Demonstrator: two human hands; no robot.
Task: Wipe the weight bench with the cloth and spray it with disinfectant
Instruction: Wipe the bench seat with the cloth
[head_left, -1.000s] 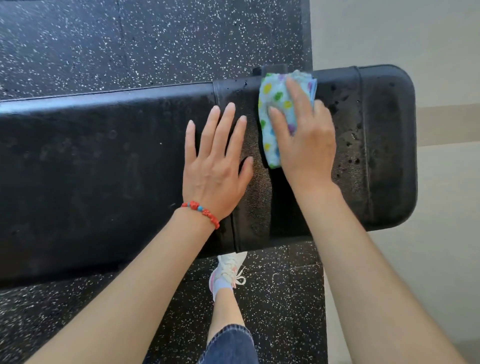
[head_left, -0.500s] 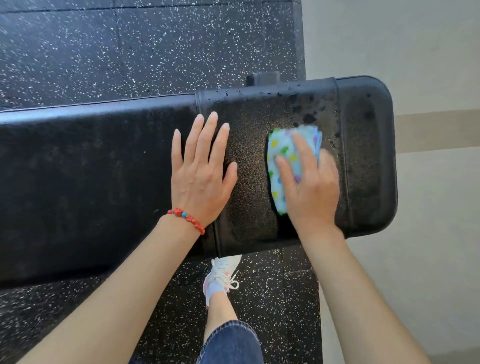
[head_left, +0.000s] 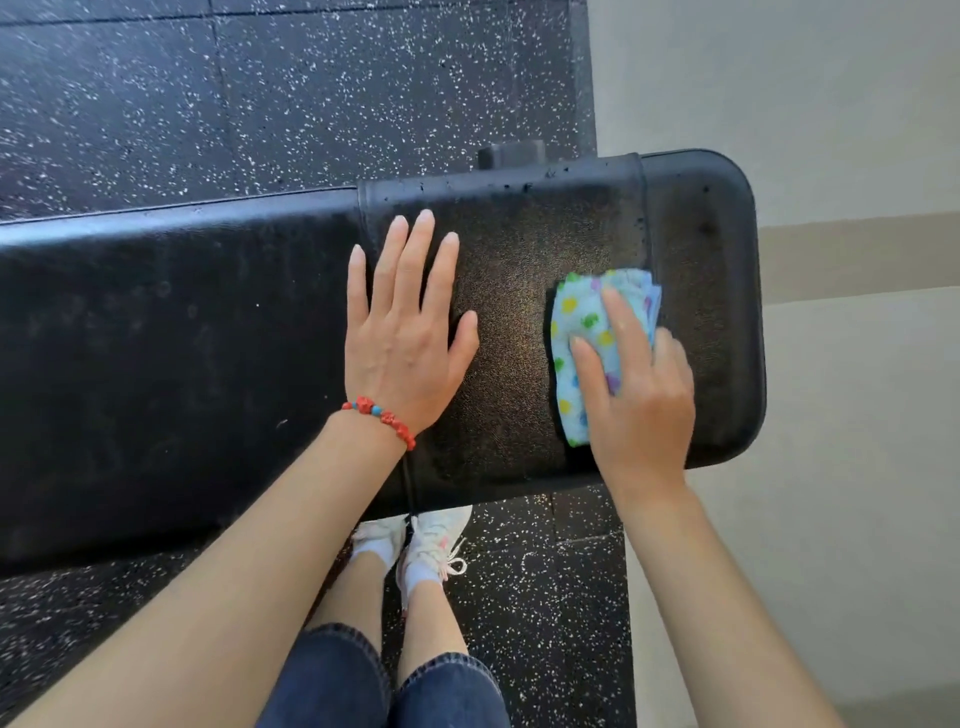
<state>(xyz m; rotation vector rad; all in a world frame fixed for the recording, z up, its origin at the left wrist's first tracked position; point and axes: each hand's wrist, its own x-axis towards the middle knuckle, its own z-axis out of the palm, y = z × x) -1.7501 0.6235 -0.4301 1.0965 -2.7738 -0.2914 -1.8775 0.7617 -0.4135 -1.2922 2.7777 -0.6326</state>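
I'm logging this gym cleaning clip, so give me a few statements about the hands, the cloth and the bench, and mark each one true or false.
1. The right hand presses the cloth onto the bench. True.
2. The left hand holds a spray bottle. False: it rests flat on the bench, fingers straight, holding nothing; no bottle is in view.
3. The cloth is plain white. False: it is light blue with coloured spots.
4. A red beaded bracelet sits on the left wrist. True.
5. The cloth lies at the bench's far left end. False: it lies near the right end.
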